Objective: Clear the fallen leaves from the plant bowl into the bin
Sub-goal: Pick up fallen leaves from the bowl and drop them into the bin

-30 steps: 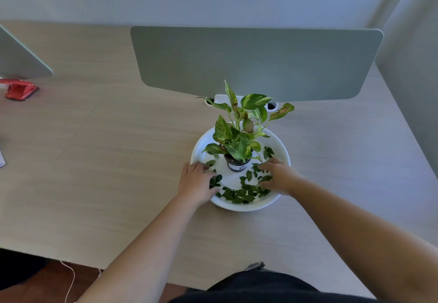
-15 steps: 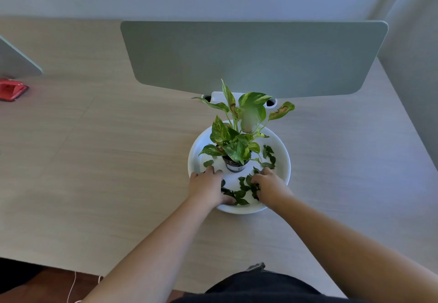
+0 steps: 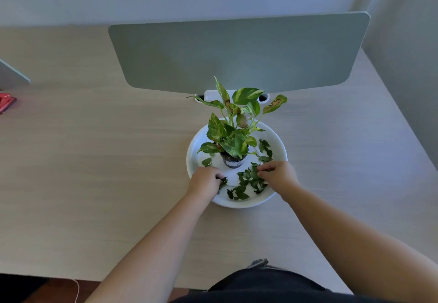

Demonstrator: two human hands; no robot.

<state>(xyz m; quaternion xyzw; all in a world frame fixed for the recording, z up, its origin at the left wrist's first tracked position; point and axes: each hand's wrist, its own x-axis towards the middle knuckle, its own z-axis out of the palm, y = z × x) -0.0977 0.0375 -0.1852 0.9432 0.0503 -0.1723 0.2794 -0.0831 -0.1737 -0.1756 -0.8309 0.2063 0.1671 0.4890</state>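
My left hand (image 3: 205,180) is closed on a few leaves at the near-left of the bowl (image 3: 279,147), while my right hand (image 3: 277,175), fingers pinched together, touches the main scatter of fallen leaves (image 3: 246,180), which lies between both hands, nearer the right.

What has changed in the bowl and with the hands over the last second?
The hands swept loose leaves toward the bowl's near side, then parted. The left hand has closed on a clump of them; the right hand now pinches at leaves by the right rim. The pot and plant stayed put, and a few leaves at the far right and left are untouched. No bin is in view.
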